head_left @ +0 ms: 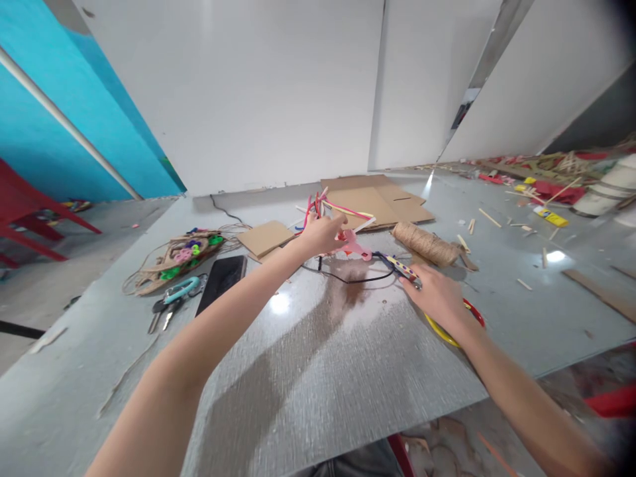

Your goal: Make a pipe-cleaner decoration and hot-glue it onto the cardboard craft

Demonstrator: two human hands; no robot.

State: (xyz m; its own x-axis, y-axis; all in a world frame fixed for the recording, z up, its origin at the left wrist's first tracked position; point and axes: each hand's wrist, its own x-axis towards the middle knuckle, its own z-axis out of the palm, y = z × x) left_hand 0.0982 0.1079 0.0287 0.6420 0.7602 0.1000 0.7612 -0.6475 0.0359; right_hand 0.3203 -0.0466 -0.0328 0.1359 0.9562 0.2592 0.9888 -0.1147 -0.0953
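Observation:
My left hand (324, 233) reaches to the middle of the table, its fingers bent around a bundle of thin coloured strands (316, 203) in red, pink, yellow and white. Where exactly the fingertips grip is partly hidden. Just under and beside that hand lies a pink plastic piece (358, 245). On the right, my right hand (438, 295) is closed on scissors (405, 268) with dotted, patterned blades pointing away to the left. Their yellow and red handle loops show below the hand. A black cord (355, 281) curves on the table between both hands.
Beyond the hands are cardboard sheets (377, 199) and a twine roll (427, 243). At left lie a black phone (222, 281), keys (166, 313) and a pile of cords with colourful pieces (183, 258). Wood scraps and a white bucket (606, 189) stand at right. A white panel (278, 93) rises behind.

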